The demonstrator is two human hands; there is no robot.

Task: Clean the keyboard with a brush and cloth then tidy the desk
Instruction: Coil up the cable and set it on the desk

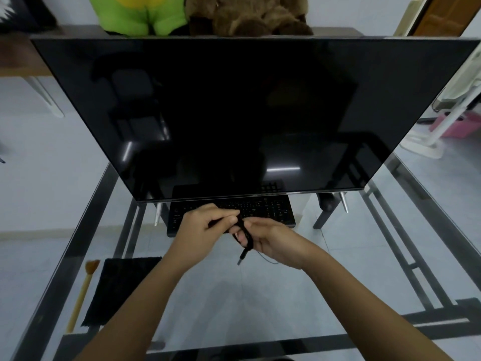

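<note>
A black keyboard (270, 211) lies on the glass desk (260, 295) under the lower edge of the monitor. Both hands are in front of it and hold its black cable (246, 237), which is gathered into loops. My left hand (205, 221) pinches the cable near the top of the loops. My right hand (270, 238) grips the looped bundle, and the USB plug (241, 257) hangs below it. At the desk's left a black cloth (119, 290) lies flat, with a wooden-handled brush (82, 293) beside it.
A large dark monitor (247, 113) fills the back of the desk on metal feet (344, 201). Behind it sit a green plush toy (135, 14) and a brown one (247, 16). A white fan stand (432, 142) and pink bin (460, 126) are on the floor at right.
</note>
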